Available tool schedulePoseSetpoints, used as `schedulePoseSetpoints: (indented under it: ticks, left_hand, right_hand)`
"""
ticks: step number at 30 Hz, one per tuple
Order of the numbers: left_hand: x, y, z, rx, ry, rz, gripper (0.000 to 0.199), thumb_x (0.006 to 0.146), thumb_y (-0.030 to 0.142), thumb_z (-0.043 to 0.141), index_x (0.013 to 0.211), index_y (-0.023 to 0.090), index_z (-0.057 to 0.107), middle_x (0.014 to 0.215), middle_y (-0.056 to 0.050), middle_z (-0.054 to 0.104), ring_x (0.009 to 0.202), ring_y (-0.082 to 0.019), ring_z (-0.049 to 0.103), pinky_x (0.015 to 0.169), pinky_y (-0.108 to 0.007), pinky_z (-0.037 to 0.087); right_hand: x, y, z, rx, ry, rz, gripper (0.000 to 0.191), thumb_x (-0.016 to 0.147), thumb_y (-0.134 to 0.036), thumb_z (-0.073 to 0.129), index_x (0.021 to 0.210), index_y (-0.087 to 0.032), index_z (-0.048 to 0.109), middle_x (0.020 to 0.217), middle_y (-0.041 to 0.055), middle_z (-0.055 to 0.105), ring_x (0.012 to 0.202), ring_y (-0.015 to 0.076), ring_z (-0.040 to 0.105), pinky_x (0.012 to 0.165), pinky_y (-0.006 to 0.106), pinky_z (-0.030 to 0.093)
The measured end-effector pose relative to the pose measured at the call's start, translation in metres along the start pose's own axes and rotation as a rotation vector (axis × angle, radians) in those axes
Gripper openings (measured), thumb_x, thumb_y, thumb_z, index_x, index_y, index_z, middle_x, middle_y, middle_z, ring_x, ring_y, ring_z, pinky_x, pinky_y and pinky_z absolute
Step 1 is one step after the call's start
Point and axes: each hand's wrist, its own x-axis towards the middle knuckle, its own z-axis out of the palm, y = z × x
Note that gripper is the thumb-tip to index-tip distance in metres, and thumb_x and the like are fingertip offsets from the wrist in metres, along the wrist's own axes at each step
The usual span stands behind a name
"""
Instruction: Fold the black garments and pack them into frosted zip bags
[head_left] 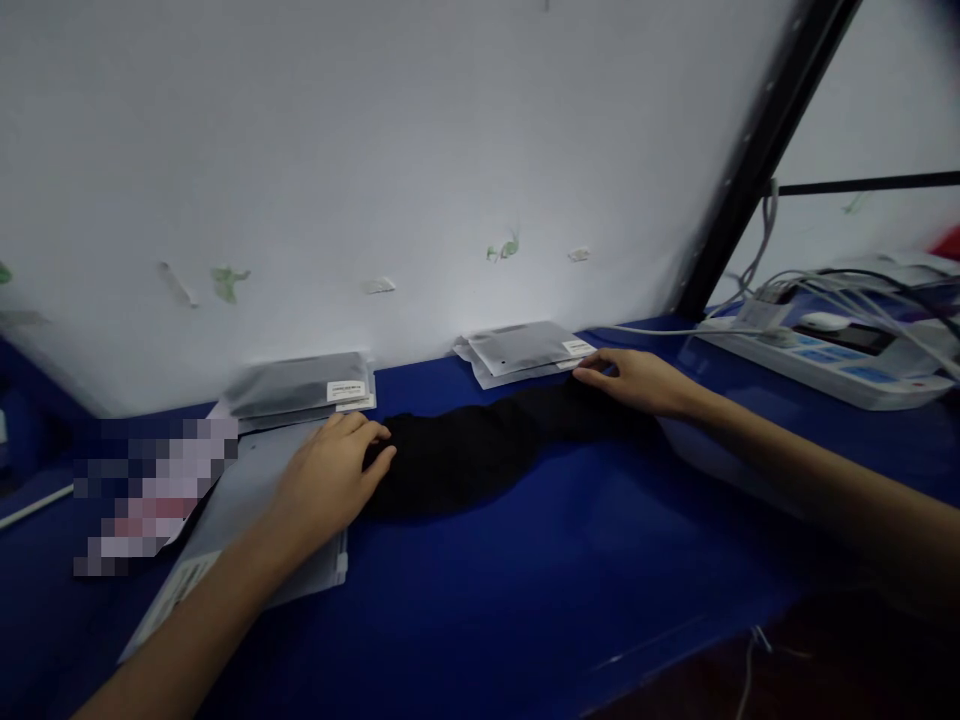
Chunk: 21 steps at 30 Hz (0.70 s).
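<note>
A black cloth item point(465, 455) lies stretched sideways across the blue table point(525, 610). At its left end is my left hand point(330, 475), its thumb and fingertips on the cloth's edge with a small gap between them. My right hand point(630, 380) touches the far right end, thumb and fingers pinched together at the cloth. Under my left hand and forearm lies a frosted plastic bag point(251, 480) with a label. Two more piles of frosted bags stand behind the cloth, one at the left point(292, 390) and one in the middle point(517, 350).
A white device with blue buttons point(817, 360) sits at the right under tangled cables point(847, 290). A white wall point(420, 180) rises behind the table, with a black frame post point(765, 150) at its right. A blurred-out paper point(169, 490) lies at the left.
</note>
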Motion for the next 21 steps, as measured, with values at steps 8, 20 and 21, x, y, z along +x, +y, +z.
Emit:
schedulePoseSetpoints:
  ticks: [8,20,21]
  left_hand:
    - [0.002,0.003,-0.007,0.053,0.038,0.013,0.017,0.091,0.027,0.049,0.093,0.024,0.066,0.096,-0.004,0.072,0.095,-0.027,0.06,0.084,-0.043,0.046]
    - [0.002,0.007,-0.018,0.041,0.207,-0.104,0.012,0.087,0.022,0.048,0.085,0.022,0.06,0.085,-0.007,0.068,0.087,-0.027,0.064,0.079,-0.043,0.05]
    - [0.001,0.009,-0.02,0.014,0.213,-0.102,0.011,0.087,0.022,0.048,0.086,0.022,0.059,0.087,-0.006,0.068,0.087,-0.026,0.063,0.08,-0.042,0.05]
  right_hand:
    - [-0.004,0.007,0.006,0.06,0.14,-0.103,0.028,0.083,-0.044,0.053,0.088,-0.021,0.069,0.092,0.0069,0.07,0.083,0.0225,0.065,0.077,0.035,0.048]
    - [-0.01,0.011,0.002,0.208,0.288,0.099,0.021,0.076,-0.035,0.055,0.087,-0.019,0.063,0.086,0.0079,0.07,0.076,0.0228,0.064,0.075,0.038,0.049]
    - [-0.013,0.009,0.0,0.251,0.3,0.084,0.02,0.076,-0.033,0.055,0.088,-0.019,0.062,0.087,0.0079,0.07,0.077,0.0227,0.064,0.076,0.038,0.05]
